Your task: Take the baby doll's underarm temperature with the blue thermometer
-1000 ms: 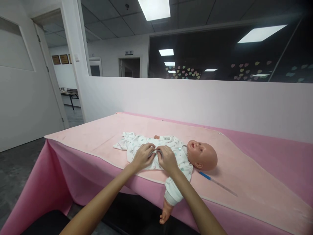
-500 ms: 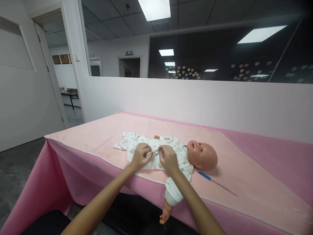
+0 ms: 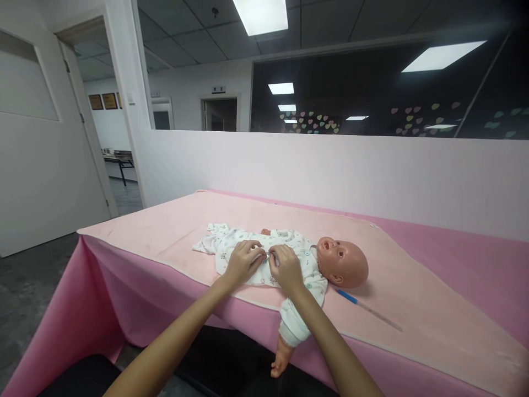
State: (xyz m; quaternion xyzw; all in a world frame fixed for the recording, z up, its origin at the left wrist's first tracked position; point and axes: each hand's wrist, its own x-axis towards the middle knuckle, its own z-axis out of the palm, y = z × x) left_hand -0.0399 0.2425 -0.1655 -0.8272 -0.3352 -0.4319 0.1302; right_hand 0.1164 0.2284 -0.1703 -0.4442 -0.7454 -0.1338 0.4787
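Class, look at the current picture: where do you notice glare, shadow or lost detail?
Head view: the topmost ceiling light is blown out white; bright panels show in the dark window; soft shadow falls beside the baby doll's head; detail between left hand and right hand is too small to read.

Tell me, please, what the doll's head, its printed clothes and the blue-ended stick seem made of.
Doll's head: probably hard plastic or vinyl, smooth, with a soft sheen. Printed clothes: likely cotton fabric, matte, with soft wrinkles. Blue-ended stick: perhaps plastic, smooth-looking, the blue evenly coloured; too thin to be sure.
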